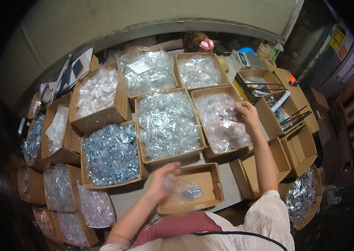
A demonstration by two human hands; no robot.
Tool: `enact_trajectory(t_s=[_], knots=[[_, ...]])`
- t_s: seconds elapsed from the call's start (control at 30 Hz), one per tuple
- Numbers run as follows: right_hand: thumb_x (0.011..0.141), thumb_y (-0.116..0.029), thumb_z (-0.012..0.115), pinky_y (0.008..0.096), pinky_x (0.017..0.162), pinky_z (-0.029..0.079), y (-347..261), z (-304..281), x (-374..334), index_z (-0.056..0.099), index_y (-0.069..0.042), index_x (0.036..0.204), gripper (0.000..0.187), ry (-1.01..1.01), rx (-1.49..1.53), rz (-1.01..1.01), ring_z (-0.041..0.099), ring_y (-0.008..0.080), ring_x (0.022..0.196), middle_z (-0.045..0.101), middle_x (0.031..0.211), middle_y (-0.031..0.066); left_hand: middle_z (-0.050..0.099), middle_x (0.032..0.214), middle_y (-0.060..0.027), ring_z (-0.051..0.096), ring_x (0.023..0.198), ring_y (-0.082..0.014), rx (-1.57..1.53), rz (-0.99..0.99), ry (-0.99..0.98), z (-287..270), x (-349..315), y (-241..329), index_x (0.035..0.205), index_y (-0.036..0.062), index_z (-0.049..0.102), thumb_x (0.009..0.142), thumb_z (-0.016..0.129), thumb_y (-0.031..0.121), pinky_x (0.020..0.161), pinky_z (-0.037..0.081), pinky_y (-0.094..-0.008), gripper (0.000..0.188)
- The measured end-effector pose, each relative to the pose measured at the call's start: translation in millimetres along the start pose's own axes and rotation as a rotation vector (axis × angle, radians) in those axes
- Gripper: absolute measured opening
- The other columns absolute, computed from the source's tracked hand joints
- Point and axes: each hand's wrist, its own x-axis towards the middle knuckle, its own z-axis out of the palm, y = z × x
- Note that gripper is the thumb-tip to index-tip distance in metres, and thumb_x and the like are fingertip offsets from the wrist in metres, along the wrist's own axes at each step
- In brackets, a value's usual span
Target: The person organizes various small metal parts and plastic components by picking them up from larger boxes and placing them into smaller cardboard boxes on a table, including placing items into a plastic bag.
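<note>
My left hand (160,182), slightly blurred, is closed on a clear plastic bag (178,188) with small bluish pieces at its far end. This bag hangs over a shallow cardboard box (212,175) close to my body. Farther right, the fingers of my right hand (247,113) pinch a small clear plastic packet (228,112). It is above an open carton of clear packets with reddish marks (216,134). What lies inside the pinched packet is too small to tell.
Cartons of clear packets (168,121), bluish metal pieces (110,154) and white packets (97,92) surround the work area. Cardboard boxes (265,161) stand right of my right forearm. Black rods (296,117) stick out of a box there. A digital scale (250,60) sits at the back right.
</note>
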Motion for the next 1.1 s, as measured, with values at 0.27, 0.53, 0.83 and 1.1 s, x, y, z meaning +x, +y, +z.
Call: enact_trajectory(t_s=[0.27, 0.53, 0.83, 1.1], knots=[[0.094, -0.022, 0.064, 0.0257, 0.057, 0.056, -9, 64, -67, 0.057, -0.008, 0.111, 0.024, -0.509, -0.107, 0.183, 0.060, 0.0094, 0.065, 0.058, 0.078, 0.0005, 0.063, 0.105, -0.0095, 0.058, 0.068, -0.0087, 0.199, 0.065, -0.220, 17, -1, -3, 0.129, 0.0054, 0.052, 0.099, 0.055, 0.024, 0.050, 0.046, -0.0184, 0.035], [0.084, -0.024, 0.071, 0.0422, 0.085, 0.051, 53, 105, -32, 0.057, 0.001, 0.115, 0.042, -0.373, -0.795, -0.391, 0.062, 0.0368, 0.090, 0.064, 0.104, 0.0208, 0.070, 0.097, -0.0059, 0.064, 0.084, -0.0093, 0.662, 0.341, -0.141, -3, 12, -39, 0.112, -0.0004, 0.067, 0.094, 0.063, 0.020, 0.075, 0.050, -0.0256, 0.027], [0.079, -0.019, 0.070, 0.0430, 0.082, 0.046, 80, 111, -15, 0.065, 0.000, 0.084, 0.020, -0.309, -0.991, -0.568, 0.056, 0.0342, 0.090, 0.064, 0.091, 0.0138, 0.061, 0.125, -0.0161, 0.060, 0.110, -0.0311, 1.483, 0.653, -0.275, -47, 4, -52, 0.125, 0.0066, 0.062, 0.090, 0.065, 0.027, 0.097, 0.046, -0.0397, 0.041], [0.084, -0.007, 0.066, 0.0310, 0.082, 0.048, 23, 104, -96, 0.069, 0.003, 0.090, 0.012, -0.417, -0.423, -0.540, 0.063, 0.0212, 0.089, 0.067, 0.100, 0.0132, 0.055, 0.133, -0.0195, 0.056, 0.121, -0.0325, 0.523, 0.329, -0.242, -14, -19, -10, 0.139, -0.0030, 0.043, 0.101, 0.049, 0.038, 0.101, 0.047, -0.0421, 0.056]])
